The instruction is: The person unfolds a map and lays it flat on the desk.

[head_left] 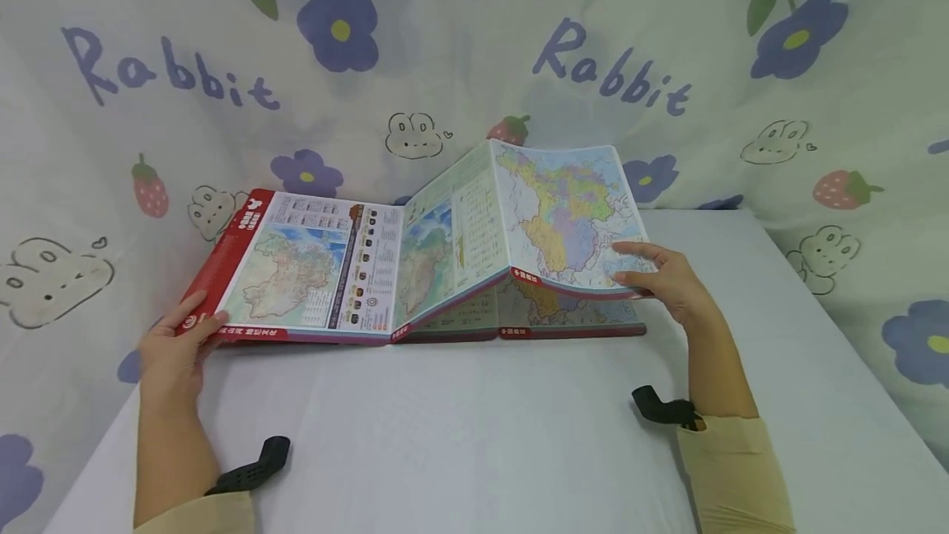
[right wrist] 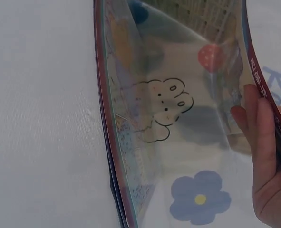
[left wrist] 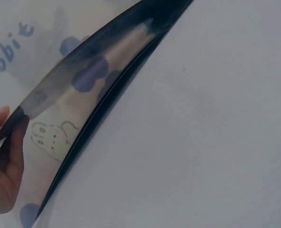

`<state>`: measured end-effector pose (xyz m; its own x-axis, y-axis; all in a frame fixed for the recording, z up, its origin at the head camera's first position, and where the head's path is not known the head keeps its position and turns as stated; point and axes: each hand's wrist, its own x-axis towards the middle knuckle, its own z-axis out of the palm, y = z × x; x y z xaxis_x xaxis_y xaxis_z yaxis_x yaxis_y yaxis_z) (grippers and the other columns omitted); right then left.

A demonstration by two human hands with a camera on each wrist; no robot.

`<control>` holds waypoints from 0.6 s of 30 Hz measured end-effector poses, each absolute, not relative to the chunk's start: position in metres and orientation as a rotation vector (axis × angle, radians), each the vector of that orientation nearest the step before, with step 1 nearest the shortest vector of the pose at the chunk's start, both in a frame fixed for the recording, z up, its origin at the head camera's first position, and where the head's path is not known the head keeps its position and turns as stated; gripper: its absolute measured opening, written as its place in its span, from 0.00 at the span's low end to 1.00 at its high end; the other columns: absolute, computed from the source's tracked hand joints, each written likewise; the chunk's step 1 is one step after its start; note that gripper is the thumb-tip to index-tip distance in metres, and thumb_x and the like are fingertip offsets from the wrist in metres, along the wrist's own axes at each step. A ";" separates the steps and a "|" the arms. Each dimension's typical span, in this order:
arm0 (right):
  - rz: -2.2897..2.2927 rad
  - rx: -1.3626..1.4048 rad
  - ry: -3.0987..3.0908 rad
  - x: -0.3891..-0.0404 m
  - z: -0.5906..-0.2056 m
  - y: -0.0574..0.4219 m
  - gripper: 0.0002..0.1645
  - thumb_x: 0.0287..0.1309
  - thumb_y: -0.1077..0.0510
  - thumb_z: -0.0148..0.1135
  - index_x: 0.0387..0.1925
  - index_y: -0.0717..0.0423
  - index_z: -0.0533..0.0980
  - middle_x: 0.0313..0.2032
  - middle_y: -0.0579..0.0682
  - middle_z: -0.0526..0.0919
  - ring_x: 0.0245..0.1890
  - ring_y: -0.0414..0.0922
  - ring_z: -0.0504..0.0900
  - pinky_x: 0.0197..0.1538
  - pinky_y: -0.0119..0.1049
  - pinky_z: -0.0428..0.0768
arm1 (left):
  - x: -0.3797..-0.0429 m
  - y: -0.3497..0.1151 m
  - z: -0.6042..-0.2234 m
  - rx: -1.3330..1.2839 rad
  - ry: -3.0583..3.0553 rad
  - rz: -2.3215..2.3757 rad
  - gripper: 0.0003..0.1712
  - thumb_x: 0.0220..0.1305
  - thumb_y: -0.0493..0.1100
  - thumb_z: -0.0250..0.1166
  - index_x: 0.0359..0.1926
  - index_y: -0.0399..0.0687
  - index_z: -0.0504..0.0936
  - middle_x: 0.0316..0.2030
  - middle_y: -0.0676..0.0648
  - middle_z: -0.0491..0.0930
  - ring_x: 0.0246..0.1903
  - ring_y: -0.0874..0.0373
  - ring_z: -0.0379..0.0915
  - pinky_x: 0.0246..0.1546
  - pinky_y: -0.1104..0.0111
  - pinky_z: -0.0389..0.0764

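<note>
A folding map (head_left: pixel 311 270) with a red left border and red-purple edges lies partly unfolded across the white table. Its middle panels rise into a ridge, and the right panel (head_left: pixel 571 213) slopes down from it with a coloured map. My left hand (head_left: pixel 174 344) pinches the lower left corner, thumb on top; in the left wrist view that edge bows up off the table. At the raised panel's lower right corner, my right hand (head_left: pixel 670 283) grips the edge. The right wrist view has its fingers (right wrist: pixel 264 137) against the panel. Beneath, another layer (head_left: pixel 571 311) lies flat.
A white cloth-covered table (head_left: pixel 460 435) spreads in front of the map. Close behind it hangs a curtain (head_left: pixel 460 39) printed with rabbits, flowers and strawberries. Black wrist mounts (head_left: pixel 255 464) stick out from both forearms toward the middle.
</note>
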<state>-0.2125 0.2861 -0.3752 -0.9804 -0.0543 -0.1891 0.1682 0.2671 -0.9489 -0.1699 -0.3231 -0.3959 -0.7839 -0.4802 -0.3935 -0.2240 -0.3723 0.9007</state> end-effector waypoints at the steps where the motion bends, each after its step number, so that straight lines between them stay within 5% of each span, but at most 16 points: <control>1: -1.788 0.108 2.345 -0.213 -0.376 0.286 0.39 0.53 0.54 0.70 0.65 0.58 0.66 0.47 0.46 0.75 0.32 0.35 0.83 0.39 0.27 0.81 | -0.169 -0.324 -0.397 0.913 -1.594 -2.337 0.37 0.50 0.37 0.72 0.61 0.66 0.73 0.69 0.65 0.44 0.64 0.65 0.46 0.33 0.75 0.81; 4: -1.772 0.115 2.335 -0.213 -0.377 0.286 0.40 0.52 0.54 0.70 0.65 0.58 0.66 0.52 0.52 0.74 0.32 0.35 0.82 0.40 0.27 0.81 | -0.167 -0.328 -0.400 0.846 -1.483 -2.430 0.37 0.52 0.30 0.69 0.61 0.63 0.73 0.67 0.66 0.44 0.61 0.64 0.48 0.34 0.73 0.81; 11: -1.804 0.098 2.269 -0.214 -0.381 0.291 0.38 0.54 0.57 0.68 0.65 0.60 0.65 0.70 0.60 0.53 0.28 0.32 0.78 0.36 0.25 0.79 | -0.169 -0.334 -0.406 0.948 -1.280 -2.415 0.38 0.49 0.26 0.69 0.59 0.60 0.76 0.69 0.63 0.49 0.62 0.62 0.56 0.35 0.74 0.81; 18: -1.783 0.111 2.257 -0.215 -0.392 0.294 0.39 0.53 0.56 0.69 0.65 0.59 0.66 0.67 0.60 0.60 0.32 0.33 0.81 0.38 0.27 0.80 | -0.166 -0.341 -0.409 0.863 -1.047 -2.436 0.42 0.48 0.21 0.67 0.61 0.60 0.75 0.68 0.59 0.54 0.45 0.64 0.74 0.32 0.71 0.83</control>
<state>-0.2155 0.2942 -0.3921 -0.9625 -0.1018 -0.2513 0.2209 0.2429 -0.9446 -0.1659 -0.3405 -0.4086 -0.7524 -0.5277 -0.3943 0.0771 -0.6650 0.7428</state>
